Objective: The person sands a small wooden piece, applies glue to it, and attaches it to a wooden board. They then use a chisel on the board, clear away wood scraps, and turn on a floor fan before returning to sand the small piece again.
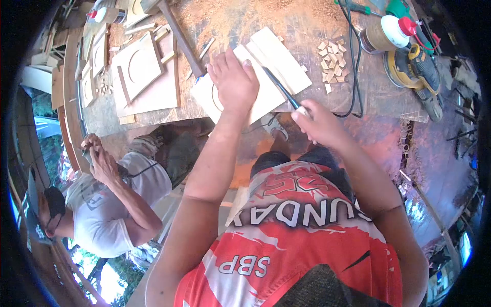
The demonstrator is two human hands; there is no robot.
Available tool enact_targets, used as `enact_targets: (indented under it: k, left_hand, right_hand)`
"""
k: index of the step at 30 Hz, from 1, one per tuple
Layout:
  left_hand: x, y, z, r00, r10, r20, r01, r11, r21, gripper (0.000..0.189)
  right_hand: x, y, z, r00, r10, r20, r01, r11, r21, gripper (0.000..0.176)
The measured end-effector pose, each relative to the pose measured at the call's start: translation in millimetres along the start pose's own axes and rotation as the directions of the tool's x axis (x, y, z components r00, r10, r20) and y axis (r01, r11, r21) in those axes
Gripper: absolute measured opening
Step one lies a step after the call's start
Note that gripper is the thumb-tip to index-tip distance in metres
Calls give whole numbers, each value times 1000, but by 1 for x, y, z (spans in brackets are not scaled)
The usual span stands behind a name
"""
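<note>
My left hand (pixel 232 82) lies flat with fingers stretched out, pressing on a pale wooden board (pixel 263 105) near the table's front edge. Part of a curved outline on that board shows beside my wrist. In my right hand (pixel 318 124) is a slim dark tool that looks like a chisel (pixel 281 88), its tip pointing away from me at the wood. A narrower pale wooden piece (pixel 281 59) lies against the board's far side, close to the tool's tip. Both hands are at the bench edge.
A hammer (pixel 180 38) lies beyond my left hand. Boards with round outlines (pixel 146 66) are stacked at left. Small wood pieces (pixel 333 61), a black cable (pixel 356 61), a glue bottle (pixel 391 33) and a yellow power tool (pixel 411 71) lie right. Another person (pixel 110 199) sits at left.
</note>
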State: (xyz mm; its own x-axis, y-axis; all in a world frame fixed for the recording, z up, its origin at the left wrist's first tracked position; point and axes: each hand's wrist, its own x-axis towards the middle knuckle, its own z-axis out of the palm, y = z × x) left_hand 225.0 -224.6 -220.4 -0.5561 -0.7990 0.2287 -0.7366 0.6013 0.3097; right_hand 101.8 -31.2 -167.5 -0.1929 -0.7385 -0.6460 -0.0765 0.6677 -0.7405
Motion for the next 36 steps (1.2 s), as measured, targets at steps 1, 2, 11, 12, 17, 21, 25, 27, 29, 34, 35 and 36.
enact_targets:
  k: [1,2,11,12,17,21,25,27,29,34,35,36]
  left_hand:
    - [0,0,-1,1000,0,7,0,1000,-11,53]
    - [0,0,-2,1000,-2,13,2,1000,-21,53]
    - [0,1,-3,1000,-21,11,21,1000,-5,53]
    - [1,1,-2,1000,-18,10,18,1000,-5,53]
    - [-1,0,4,1000,-10,-18,10,1000,17,52]
    - [0,1,4,1000,-3,-15,3,1000,26,52]
    - [-1,3,2,1000,16,-23,-15,999,38,51]
    - [1,3,-1,1000,9,-11,-9,1000,29,51]
    - [0,4,0,1000,-18,13,18,1000,16,53]
    - [1,2,1,1000,9,-2,-9,1000,3,53]
    - [0,1,1,1000,8,-3,-8,1000,-9,53]
    - [-1,-1,1,1000,-1,3,1,1000,-14,53]
  right_hand:
    - [-5,9,0,1000,3,-1,-3,1000,-11,33]
    - [-8,22,2,996,-65,-55,63,997,-45,35]
    - [-18,14,16,903,-339,-266,293,936,-197,44]
    - [-12,3,18,931,-273,-243,243,959,-148,42]
    - [11,0,24,894,-350,-279,327,936,-129,41]
    - [9,5,25,864,-389,-321,371,921,-117,40]
    - [22,-22,19,900,-309,-308,233,937,-261,38]
    - [30,-3,27,847,-396,-356,326,914,-242,38]
    - [29,-17,21,862,-372,-344,309,924,-224,38]
    - [19,-31,17,924,-261,-279,214,959,-188,39]
    - [7,-18,15,900,-313,-303,276,948,-160,40]
    - [-7,-4,13,871,-366,-327,339,931,-137,42]
